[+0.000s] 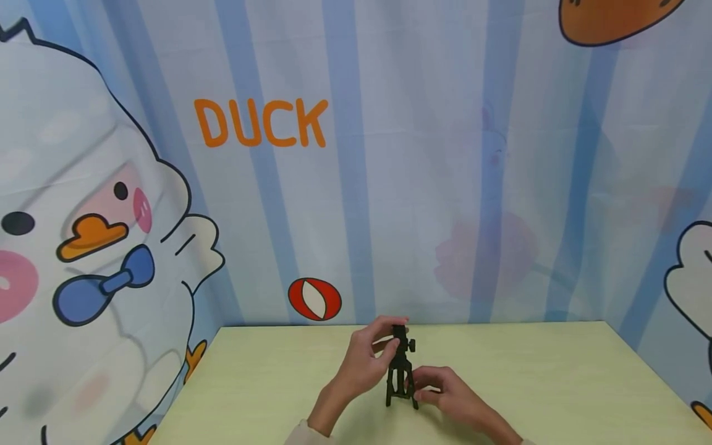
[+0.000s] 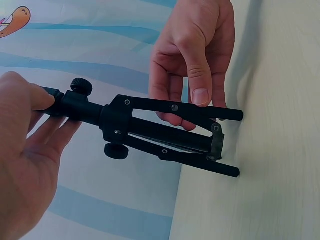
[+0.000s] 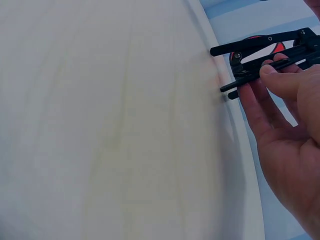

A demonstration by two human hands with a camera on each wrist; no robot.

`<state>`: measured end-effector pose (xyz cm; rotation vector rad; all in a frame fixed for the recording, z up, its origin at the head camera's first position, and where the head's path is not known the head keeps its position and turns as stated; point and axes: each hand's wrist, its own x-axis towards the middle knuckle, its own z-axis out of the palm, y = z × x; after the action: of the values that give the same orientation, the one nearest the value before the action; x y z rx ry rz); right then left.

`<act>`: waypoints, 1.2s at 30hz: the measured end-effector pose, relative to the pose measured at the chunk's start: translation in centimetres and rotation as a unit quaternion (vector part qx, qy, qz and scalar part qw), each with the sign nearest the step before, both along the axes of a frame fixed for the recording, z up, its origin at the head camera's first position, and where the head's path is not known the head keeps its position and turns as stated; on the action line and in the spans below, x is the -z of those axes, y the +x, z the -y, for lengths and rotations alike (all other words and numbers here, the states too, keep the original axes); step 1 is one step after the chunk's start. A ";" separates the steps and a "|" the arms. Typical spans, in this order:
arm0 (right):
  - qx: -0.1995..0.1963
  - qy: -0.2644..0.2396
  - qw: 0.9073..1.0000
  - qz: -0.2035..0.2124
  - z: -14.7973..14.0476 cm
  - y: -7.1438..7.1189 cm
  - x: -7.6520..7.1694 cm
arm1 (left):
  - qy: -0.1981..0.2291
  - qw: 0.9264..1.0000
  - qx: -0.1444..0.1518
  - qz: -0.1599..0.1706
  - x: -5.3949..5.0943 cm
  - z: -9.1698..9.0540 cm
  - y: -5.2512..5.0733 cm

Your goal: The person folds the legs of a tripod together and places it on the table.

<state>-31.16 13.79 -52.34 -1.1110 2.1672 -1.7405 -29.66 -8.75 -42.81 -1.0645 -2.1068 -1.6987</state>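
Observation:
A small black tripod (image 1: 400,371) is held upright near the middle of the table, its legs folded partway in. My left hand (image 1: 361,361) grips its top end between thumb and fingers, which shows in the left wrist view beside a round black knob (image 2: 81,86). A second knob (image 2: 116,151) sits lower, by the leg hub (image 2: 115,122). Low on the tripod, my right hand (image 1: 453,395) pinches one leg (image 3: 252,76) between thumb and fingers. Whether the feet touch the table I cannot tell.
The pale yellow table (image 1: 534,371) runs back to a hanging cloth (image 1: 411,185) with blue stripes and cartoon prints. A large printed duck (image 1: 72,154) fills the cloth on the left.

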 end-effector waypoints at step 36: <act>0.049 0.014 0.999 -0.005 0.3 0.7 -0.2 | 0.032 0.986 -0.112 -0.116 0.7 -1.1 0.1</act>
<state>-30.50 13.47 -52.17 -1.0241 2.2808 -1.7421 -29.53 -7.61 -43.54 -0.9196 -1.9306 -1.4513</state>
